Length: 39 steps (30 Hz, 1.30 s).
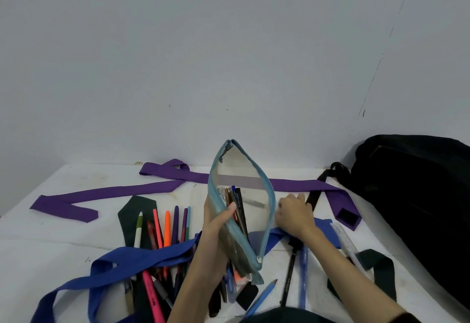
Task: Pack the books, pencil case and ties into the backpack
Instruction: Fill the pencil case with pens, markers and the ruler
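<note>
Head view: left hand (216, 226) grips the clear pencil case (244, 210) with blue zipper, held upright and open above the white table (50, 236) — pens inside. Right hand (296, 214), fingers curled, reaches down beside it; whether it holds anything is unclear. Black backpack (417, 183) lies right.

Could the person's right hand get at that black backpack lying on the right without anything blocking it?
Probably yes. The right hand rests on the table beside the black fabric backpack, with only a flat purple tie and the backpack's strap between them.

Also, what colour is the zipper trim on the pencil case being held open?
Light blue trim on the clear pencil case, best seen in the head view.
</note>
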### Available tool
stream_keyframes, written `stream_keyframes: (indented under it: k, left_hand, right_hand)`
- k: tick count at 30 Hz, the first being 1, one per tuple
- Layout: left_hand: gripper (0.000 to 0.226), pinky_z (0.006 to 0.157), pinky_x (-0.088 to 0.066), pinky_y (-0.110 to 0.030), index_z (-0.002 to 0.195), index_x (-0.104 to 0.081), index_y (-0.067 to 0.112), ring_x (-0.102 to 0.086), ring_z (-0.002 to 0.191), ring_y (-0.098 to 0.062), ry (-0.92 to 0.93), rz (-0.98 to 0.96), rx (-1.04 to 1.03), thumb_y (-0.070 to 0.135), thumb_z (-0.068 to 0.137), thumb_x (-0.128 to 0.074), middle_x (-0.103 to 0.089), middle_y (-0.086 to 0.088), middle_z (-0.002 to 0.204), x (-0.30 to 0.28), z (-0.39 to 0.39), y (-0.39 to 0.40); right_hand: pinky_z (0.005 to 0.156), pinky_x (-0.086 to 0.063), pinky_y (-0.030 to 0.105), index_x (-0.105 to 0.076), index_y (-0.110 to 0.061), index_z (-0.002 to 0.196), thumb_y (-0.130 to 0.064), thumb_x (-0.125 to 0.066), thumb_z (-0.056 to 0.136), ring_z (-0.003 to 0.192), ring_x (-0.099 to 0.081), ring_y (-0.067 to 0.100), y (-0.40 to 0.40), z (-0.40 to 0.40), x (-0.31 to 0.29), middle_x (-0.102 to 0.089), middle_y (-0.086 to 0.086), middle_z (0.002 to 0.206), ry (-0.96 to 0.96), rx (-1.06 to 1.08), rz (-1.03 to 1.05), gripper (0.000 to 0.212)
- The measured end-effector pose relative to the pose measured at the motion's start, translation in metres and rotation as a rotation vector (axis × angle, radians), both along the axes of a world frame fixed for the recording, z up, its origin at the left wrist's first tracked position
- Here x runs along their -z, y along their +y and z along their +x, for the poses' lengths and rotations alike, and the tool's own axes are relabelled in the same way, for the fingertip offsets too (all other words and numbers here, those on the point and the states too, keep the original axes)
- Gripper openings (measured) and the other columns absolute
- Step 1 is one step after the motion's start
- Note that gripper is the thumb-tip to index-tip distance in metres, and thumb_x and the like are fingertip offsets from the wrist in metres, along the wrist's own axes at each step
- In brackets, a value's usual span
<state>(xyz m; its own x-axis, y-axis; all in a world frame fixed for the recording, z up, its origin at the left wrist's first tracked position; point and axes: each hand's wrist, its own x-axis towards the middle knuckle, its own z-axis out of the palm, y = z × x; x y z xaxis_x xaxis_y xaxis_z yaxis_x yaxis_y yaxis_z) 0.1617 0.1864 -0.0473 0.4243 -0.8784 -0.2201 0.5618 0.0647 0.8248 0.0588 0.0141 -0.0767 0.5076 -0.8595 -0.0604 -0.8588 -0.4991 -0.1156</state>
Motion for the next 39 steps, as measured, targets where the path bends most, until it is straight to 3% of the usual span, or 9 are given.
stream_keyframes:
  k: [4,11,17,21,26,28,31,34,39]
  left_hand:
    - [0.117,0.094,-0.048,-0.045,0.130,-0.047,0.023,-0.062,0.110,-0.027,0.023,-0.053,0.028,0.054,0.025,-0.089,-0.065,-0.009,0.119,-0.002,0.001,0.002]
    - [0.079,0.084,-0.049,-0.037,0.135,-0.038,0.025,-0.056,0.114,-0.027,0.011,-0.032,0.018,0.035,0.065,-0.072,-0.056,-0.011,0.125,0.001,-0.005,-0.001]
    - [0.074,0.071,-0.046,-0.031,0.129,-0.033,0.027,-0.054,0.105,-0.020,-0.044,-0.030,-0.024,0.032,0.067,-0.073,-0.053,-0.003,0.117,0.001,-0.010,-0.004]
    - [0.081,0.074,-0.047,-0.032,0.136,-0.031,0.027,-0.054,0.110,-0.021,-0.058,-0.032,0.020,0.036,0.066,-0.072,-0.053,-0.004,0.122,0.003,-0.013,-0.005]
    - [0.112,0.085,-0.049,-0.040,0.142,-0.032,0.025,-0.050,0.119,-0.027,-0.117,-0.034,0.046,0.054,0.045,-0.079,-0.050,-0.009,0.130,0.007,-0.014,-0.007]
    - [0.119,0.083,-0.048,-0.039,0.143,-0.029,0.023,-0.049,0.116,-0.027,-0.111,-0.017,0.037,0.053,0.038,-0.078,-0.050,-0.009,0.127,0.007,-0.015,-0.006]
    - [0.129,0.083,-0.049,-0.041,0.145,-0.027,0.025,-0.050,0.118,-0.030,-0.080,-0.015,0.073,0.055,0.032,-0.083,-0.050,-0.010,0.131,0.007,-0.012,-0.005]
    - [0.105,0.080,-0.050,-0.039,0.142,-0.032,0.026,-0.054,0.117,-0.029,-0.039,-0.041,0.067,0.048,0.051,-0.078,-0.054,-0.009,0.130,0.005,-0.010,-0.003]
    - [0.081,0.081,-0.049,-0.038,0.140,-0.036,0.026,-0.056,0.115,-0.026,-0.031,-0.060,0.031,0.038,0.065,-0.065,-0.057,-0.007,0.127,0.003,-0.009,-0.004]
  right_hand:
    - [0.086,-0.039,0.034,-0.061,-0.010,0.106,-0.018,-0.043,0.094,0.111,-0.045,0.026,-0.004,-0.003,0.012,-0.058,0.005,0.112,-0.006,-0.103,-0.265,0.023]
    - [0.061,-0.046,0.024,-0.066,-0.010,0.077,-0.012,-0.075,0.078,0.062,-0.062,0.016,0.010,-0.008,-0.067,-0.067,0.006,0.068,-1.200,0.154,0.178,0.009]
    - [0.043,-0.041,0.024,-0.048,-0.017,0.080,-0.019,-0.050,0.098,0.042,-0.048,0.015,0.055,-0.018,-0.143,-0.060,-0.002,0.051,-1.712,-0.043,-0.121,0.018]
    - [0.043,-0.038,0.024,-0.051,-0.015,0.079,-0.021,-0.051,0.097,0.039,-0.046,0.014,0.074,-0.012,-0.141,-0.061,0.002,0.052,-1.441,-0.207,0.091,0.019]
    - [0.055,-0.032,0.027,-0.062,-0.022,0.086,-0.046,-0.051,0.092,0.054,-0.042,0.006,0.072,-0.005,-0.117,-0.047,-0.011,0.057,-0.436,-0.313,-0.084,0.027]
    - [0.051,-0.029,0.024,-0.065,-0.024,0.088,-0.053,-0.051,0.090,0.056,-0.040,0.004,0.074,-0.007,-0.118,-0.043,-0.012,0.057,-0.409,-0.304,-0.072,0.032]
    - [0.051,-0.030,0.026,-0.064,-0.024,0.080,-0.046,-0.054,0.091,0.052,-0.041,0.006,0.072,-0.016,-0.126,-0.045,-0.008,0.052,-0.765,-0.178,-0.107,0.027]
    - [0.054,-0.035,0.027,-0.057,-0.019,0.067,-0.038,-0.055,0.090,0.054,-0.046,0.012,0.058,-0.031,-0.120,-0.048,-0.006,0.051,-0.914,0.027,-0.167,0.030]
    - [0.056,-0.038,0.026,-0.045,-0.015,0.071,-0.045,-0.054,0.088,0.072,-0.056,0.021,0.045,-0.056,-0.061,-0.054,0.000,0.072,-0.020,0.081,0.070,0.035]
